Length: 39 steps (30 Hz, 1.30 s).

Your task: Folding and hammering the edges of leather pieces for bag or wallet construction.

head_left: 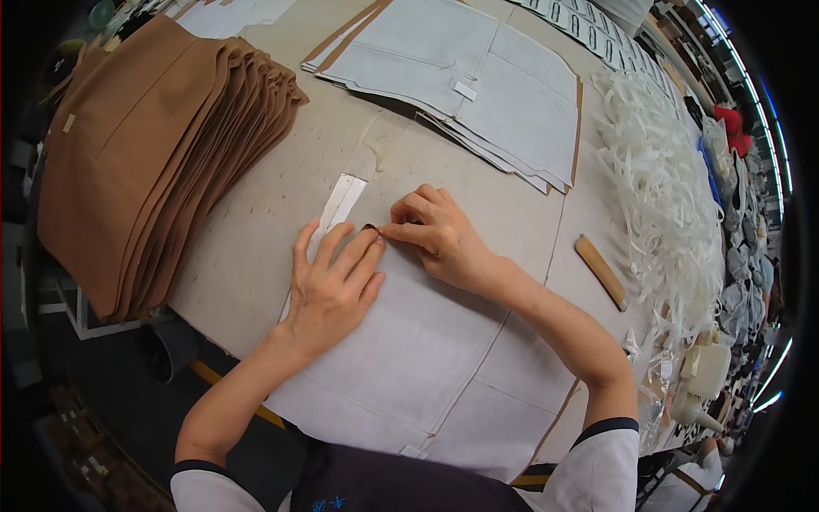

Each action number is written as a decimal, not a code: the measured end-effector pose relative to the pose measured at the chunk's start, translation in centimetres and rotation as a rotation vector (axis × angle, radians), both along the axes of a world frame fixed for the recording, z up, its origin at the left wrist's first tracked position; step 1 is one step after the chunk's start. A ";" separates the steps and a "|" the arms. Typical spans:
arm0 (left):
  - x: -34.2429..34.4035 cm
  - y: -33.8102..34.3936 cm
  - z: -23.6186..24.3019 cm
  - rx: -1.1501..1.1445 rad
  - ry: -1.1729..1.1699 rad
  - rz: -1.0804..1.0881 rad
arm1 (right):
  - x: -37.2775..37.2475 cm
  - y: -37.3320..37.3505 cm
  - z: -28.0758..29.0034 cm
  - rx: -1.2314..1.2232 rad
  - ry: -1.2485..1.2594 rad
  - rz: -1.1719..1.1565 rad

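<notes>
A pale grey fabric panel (409, 358) with stitched seams lies flat on the worktable before me. My left hand (331, 286) presses flat on its upper left part, fingers spread and pointing up. My right hand (435, 230) pinches the panel's upper edge beside a small dark fold (369, 227), its fingertips meeting my left fingertips. A narrow pale strip (339, 203) lies along the panel's edge just above my left hand.
A thick stack of tan fabric pieces (145, 145) sits at the left. More grey panels with tan backing (478, 85) lie at the back. A heap of white strips (657, 179) fills the right side, with a wooden tool (601, 271) beside it.
</notes>
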<state>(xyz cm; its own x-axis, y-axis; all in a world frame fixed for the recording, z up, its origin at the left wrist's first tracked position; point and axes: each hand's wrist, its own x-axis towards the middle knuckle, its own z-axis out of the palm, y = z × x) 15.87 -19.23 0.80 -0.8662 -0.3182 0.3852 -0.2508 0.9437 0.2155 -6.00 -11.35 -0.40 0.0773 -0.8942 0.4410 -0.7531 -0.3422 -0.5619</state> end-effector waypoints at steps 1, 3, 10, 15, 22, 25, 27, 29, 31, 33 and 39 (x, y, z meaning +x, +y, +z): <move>0.0 -0.1 0.0 0.001 -0.014 -0.015 | 0.0 0.0 0.2 -0.045 0.087 0.030; -0.2 -0.1 -0.2 0.015 0.022 -0.014 | 0.0 0.0 0.0 -0.126 0.249 0.078; -0.9 -1.4 0.9 0.013 0.002 -0.138 | 0.7 0.6 0.7 -0.123 0.414 0.033; -0.6 -2.0 1.1 0.023 -0.053 -0.183 | -2.5 0.1 -0.1 0.089 -0.159 0.092; -0.7 -1.9 1.0 -0.001 -0.051 -0.192 | -2.7 0.6 0.1 -0.119 0.242 0.139; -1.1 -1.5 1.1 0.024 -0.044 -0.186 | -2.2 1.4 0.6 -0.224 0.544 0.194; -1.2 -1.5 1.1 0.016 -0.051 -0.184 | -2.3 1.7 1.3 -0.072 0.192 0.119; -1.3 -1.4 1.2 0.005 -0.057 -0.173 | -3.4 4.1 2.3 -0.049 0.063 -0.077; -1.3 -1.0 1.2 0.003 -0.047 -0.150 | -6.5 8.9 2.0 -0.043 0.096 -0.371; -1.6 -0.6 1.0 -0.009 -0.040 -0.137 | -9.1 14.7 2.4 0.001 0.266 -0.663; -2.7 0.4 -0.1 -0.037 0.031 -0.073 | -11.4 24.9 2.4 0.210 0.179 -0.942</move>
<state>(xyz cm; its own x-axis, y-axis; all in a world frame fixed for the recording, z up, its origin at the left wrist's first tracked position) 13.15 -18.88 0.73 -0.8739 -0.2398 0.4228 -0.1749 0.9667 0.1868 -17.44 13.59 1.96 -0.6580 -0.6828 0.3175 -0.7465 0.5362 -0.3939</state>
